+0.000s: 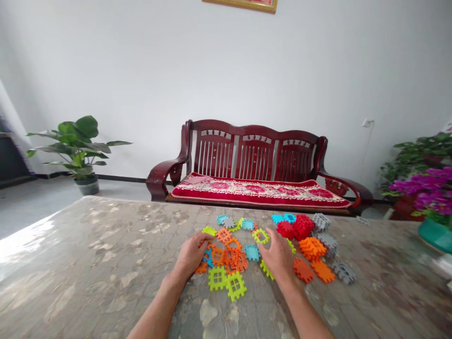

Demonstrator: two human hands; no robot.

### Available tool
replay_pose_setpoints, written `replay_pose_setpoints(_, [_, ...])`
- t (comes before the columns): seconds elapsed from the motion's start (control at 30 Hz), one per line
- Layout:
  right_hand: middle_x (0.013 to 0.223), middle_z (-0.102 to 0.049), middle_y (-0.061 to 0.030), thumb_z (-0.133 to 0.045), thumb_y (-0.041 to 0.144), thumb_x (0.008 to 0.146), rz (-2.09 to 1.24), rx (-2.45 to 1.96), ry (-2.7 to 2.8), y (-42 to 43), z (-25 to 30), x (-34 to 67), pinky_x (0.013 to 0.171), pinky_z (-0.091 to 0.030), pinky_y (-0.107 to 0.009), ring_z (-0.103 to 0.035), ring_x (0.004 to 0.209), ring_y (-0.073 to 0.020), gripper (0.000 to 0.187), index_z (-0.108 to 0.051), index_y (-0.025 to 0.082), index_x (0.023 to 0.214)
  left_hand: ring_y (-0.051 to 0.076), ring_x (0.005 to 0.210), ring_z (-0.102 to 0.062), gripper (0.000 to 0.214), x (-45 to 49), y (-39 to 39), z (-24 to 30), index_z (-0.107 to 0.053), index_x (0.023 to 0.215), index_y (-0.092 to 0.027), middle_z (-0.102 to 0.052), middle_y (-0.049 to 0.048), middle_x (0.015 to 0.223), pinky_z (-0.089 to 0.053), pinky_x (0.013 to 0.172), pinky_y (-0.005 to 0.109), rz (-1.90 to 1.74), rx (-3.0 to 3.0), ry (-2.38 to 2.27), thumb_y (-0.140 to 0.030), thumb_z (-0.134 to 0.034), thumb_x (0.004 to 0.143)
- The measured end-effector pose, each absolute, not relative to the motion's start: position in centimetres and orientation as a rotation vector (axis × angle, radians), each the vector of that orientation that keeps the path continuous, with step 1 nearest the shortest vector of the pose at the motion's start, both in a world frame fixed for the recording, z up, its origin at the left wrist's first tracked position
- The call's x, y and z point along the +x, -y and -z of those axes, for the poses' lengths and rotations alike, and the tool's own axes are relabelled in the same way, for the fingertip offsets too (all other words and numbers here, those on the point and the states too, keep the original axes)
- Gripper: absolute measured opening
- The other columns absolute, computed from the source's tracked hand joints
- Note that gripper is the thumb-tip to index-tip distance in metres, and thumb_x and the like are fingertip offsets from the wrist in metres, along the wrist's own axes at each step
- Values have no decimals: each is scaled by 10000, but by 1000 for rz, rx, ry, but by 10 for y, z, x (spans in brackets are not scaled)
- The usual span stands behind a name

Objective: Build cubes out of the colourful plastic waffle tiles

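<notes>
My right hand (pixel 277 254) pinches a lime-green interlocking plastic tile (pixel 260 236) with an open middle, between thumb and forefinger. My left hand (pixel 190 252) is closed, its fingertips at another lime-green tile (pixel 209 230), which they partly cover. Between the hands lie orange window tiles (pixel 223 235) and a heap of more orange tiles (pixel 233 259). A light-blue tile (pixel 252 252) is beside my right thumb. Two lime window tiles (pixel 236 286) lie nearest me. Under my right hand a lime tile (pixel 266 270) shows in part.
To the right are stacks of red tiles (pixel 303 227), orange tiles (pixel 312 248) and grey tiles (pixel 328 244). A patterned cloth (pixel 123 254) covers the table. Purple flowers (pixel 429 190) in a teal pot (pixel 436 235) stand at far right. Behind is a wooden bench (pixel 254 155).
</notes>
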State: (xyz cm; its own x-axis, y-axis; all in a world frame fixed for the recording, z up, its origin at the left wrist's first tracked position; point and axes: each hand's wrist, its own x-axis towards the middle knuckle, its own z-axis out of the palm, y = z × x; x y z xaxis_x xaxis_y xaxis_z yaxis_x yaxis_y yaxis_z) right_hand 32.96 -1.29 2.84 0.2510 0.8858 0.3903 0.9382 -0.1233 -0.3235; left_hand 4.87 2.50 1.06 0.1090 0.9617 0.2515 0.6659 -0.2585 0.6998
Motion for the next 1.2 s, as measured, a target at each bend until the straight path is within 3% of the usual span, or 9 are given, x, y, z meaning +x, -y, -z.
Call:
replay_pose_setpoints(0.33, [1063,-660,-117,-556,420,826,369,-2310,1469,25,-30,377,769,-411,-357,-595,990,-287,501,-538,189,1270,177,944,-683,338,49,-24,-14,-741,939,-239,-756,1,991,-486,880,266,-958,1956,-1605,-225,-433,800])
replay_pose_setpoints(1.2, [1145,-639,-133,-515,395,824,270,-2511,1476,32,-45,381,849,-422,-393,-579,1059,-302,522,-535,185,1302,175,931,-679,332,47,-26,-11,-726,927,-240,-748,7,980,-494,870,275,-975,2001,-1582,-232,-414,812])
